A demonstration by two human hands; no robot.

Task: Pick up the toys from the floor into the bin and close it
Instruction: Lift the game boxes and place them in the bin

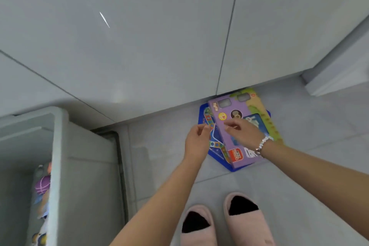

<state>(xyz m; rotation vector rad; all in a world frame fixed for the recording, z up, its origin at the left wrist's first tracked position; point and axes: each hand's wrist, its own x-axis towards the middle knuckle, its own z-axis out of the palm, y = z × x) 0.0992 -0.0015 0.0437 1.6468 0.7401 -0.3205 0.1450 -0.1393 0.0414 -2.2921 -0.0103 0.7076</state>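
Observation:
A purple toy box (pixel 227 142) lies flat on the floor against the wall, on top of a blue hexagonal game board (pixel 218 158). My left hand (pixel 196 140) hovers over the left edge of the stack with fingers loosely curled, holding nothing. My right hand (pixel 242 133), with a bead bracelet on the wrist, reaches over the purple box, fingers relaxed and just above or touching its top. The grey bin (pixel 60 166) stands at the lower left with several toys inside, among them a purple ball (pixel 43 185).
The bin's lid (pixel 93 166) stands open, leaning between the bin and the wall. A grey wall rises right behind the toys. My feet in pink slippers (pixel 225 223) stand on the grey tiled floor just below the stack.

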